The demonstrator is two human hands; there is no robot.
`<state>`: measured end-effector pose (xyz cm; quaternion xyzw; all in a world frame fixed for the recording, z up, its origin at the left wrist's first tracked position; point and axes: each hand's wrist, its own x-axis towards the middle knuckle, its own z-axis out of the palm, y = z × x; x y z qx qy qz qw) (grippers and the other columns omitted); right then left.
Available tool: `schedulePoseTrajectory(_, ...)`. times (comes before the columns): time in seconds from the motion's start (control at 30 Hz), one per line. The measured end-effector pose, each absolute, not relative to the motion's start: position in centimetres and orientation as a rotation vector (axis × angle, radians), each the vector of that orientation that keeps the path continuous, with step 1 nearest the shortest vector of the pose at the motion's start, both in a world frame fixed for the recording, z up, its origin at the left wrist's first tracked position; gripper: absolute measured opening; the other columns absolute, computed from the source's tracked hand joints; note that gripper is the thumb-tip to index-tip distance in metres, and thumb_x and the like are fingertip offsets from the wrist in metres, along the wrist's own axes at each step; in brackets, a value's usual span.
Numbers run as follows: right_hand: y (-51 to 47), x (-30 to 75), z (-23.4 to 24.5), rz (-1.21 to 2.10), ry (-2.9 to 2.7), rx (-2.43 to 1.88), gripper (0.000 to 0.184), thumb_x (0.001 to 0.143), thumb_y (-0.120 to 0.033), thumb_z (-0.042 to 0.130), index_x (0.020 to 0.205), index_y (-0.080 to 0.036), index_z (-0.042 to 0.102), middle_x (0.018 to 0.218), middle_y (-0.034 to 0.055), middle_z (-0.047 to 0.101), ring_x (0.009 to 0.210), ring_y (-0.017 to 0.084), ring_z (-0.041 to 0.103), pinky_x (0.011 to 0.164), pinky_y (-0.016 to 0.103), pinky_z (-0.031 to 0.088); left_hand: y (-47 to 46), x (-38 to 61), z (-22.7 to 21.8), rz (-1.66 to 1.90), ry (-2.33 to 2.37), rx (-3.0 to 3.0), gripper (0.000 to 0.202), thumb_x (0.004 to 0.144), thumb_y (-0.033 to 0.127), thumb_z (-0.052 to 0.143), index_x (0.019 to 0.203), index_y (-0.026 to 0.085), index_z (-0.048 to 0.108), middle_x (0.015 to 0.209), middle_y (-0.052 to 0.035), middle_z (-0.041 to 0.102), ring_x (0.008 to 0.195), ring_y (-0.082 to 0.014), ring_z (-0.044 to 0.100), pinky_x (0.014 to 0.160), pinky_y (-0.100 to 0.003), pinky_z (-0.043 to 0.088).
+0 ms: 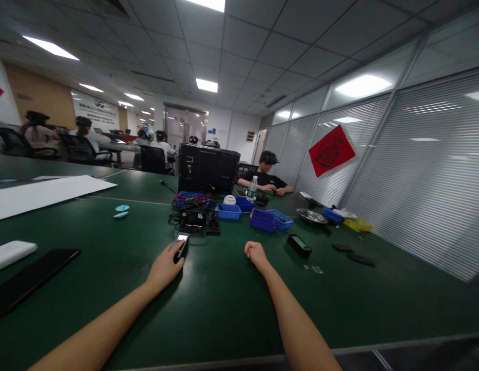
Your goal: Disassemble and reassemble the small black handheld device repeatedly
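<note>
My left hand [166, 265] rests on the green table [224, 304] with its fingers closed round a small black device [182, 244] that has a lit screen at its far end. My right hand [255, 253] is curled into a fist on the table a little to the right, with nothing visible in it. Just beyond the hands lie a black box with tangled cables [193, 219] and several blue plastic bins [228, 211]. A dark rectangular case [299, 245] sits to the right of my right hand.
A black phone [29, 278] and a white pad [11, 252] lie at the left, with a large white sheet [42, 193] behind. A metal bowl [311, 216] and a yellow tray [358, 224] stand at the right. A seated person [266, 178] works across the table beside a big black case [207, 169].
</note>
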<state>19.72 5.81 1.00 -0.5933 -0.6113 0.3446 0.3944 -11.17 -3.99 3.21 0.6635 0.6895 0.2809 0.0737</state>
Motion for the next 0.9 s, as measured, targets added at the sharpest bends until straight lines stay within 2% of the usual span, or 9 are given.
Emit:
schedulePoseTrajectory(0.2,6.1,19.8,1.0,0.885,-1.583,-1.499,0.02,0.043,-0.009,0.03,0.048,-0.017,0.047,0.034,-0.0056,0.04,0.033,0.008,0.034,0.042,0.018,0.028,-4.2,-16.5,4.1,0.753,2.292,1.867,0.056,0.075,0.038,0.043,0.13,0.026,0.037,0.126,-0.0089,0.046,0.103,-0.027,0.053,0.084,-0.035,0.043)
schedulePoseTrajectory(0.33,6.0,19.8,1.1,0.891,-1.611,-1.495,0.02,0.044,-0.009,0.03,0.047,-0.017,0.047,0.035,-0.0055,0.041,0.033,0.007,0.035,0.044,0.018,0.029,-4.1,-20.4,4.8,0.723,2.396,1.754,0.058,0.076,0.041,0.04,0.131,0.023,0.035,0.125,-0.0119,0.047,0.103,-0.0293,0.053,0.081,-0.038,0.044)
schedulePoseTrajectory(0.5,5.6,19.7,1.5,0.886,-1.63,-1.509,0.018,0.045,-0.009,0.03,0.047,-0.017,0.047,0.034,-0.0056,0.04,0.034,0.008,0.035,0.046,0.019,0.03,-3.1,-25.2,4.9,0.779,2.459,1.685,0.061,0.075,0.042,0.04,0.131,0.019,0.034,0.123,-0.0133,0.048,0.107,-0.0314,0.05,0.084,-0.041,0.043)
schedulePoseTrajectory(0.73,5.1,19.2,2.0,0.839,-1.671,-1.518,0.016,0.046,-0.01,0.031,0.046,-0.018,0.045,0.036,-0.0054,0.041,0.037,0.009,0.037,0.047,0.019,0.03,-2.2,-27.2,4.7,1.02,2.518,1.506,0.089,0.069,0.064,0.039,0.135,0.007,0.019,0.134,-0.0198,0.036,0.115,-0.0338,0.043,0.087,-0.042,0.041)
schedulePoseTrajectory(0.83,4.8,18.7,2.2,0.824,-1.704,-1.512,0.016,0.046,-0.01,0.031,0.046,-0.018,0.046,0.037,-0.0051,0.041,0.038,0.009,0.038,0.047,0.02,0.03,-2.1,-27.1,5.1,0.964,2.522,1.407,0.095,0.068,0.067,0.038,0.136,0.005,0.013,0.131,-0.0214,0.039,0.113,-0.0367,0.044,0.085,-0.044,0.041)
schedulePoseTrajectory(0.9,4.7,18.3,2.3,0.816,-1.73,-1.503,0.017,0.046,-0.01,0.032,0.045,-0.018,0.046,0.038,-0.0048,0.042,0.04,0.009,0.04,0.048,0.02,0.03,-2.0,-27.1,5.3,0.877,2.508,1.369,0.093,0.068,0.066,0.036,0.135,0.006,0.016,0.126,-0.0216,0.045,0.109,-0.0374,0.048,0.082,-0.044,0.042)
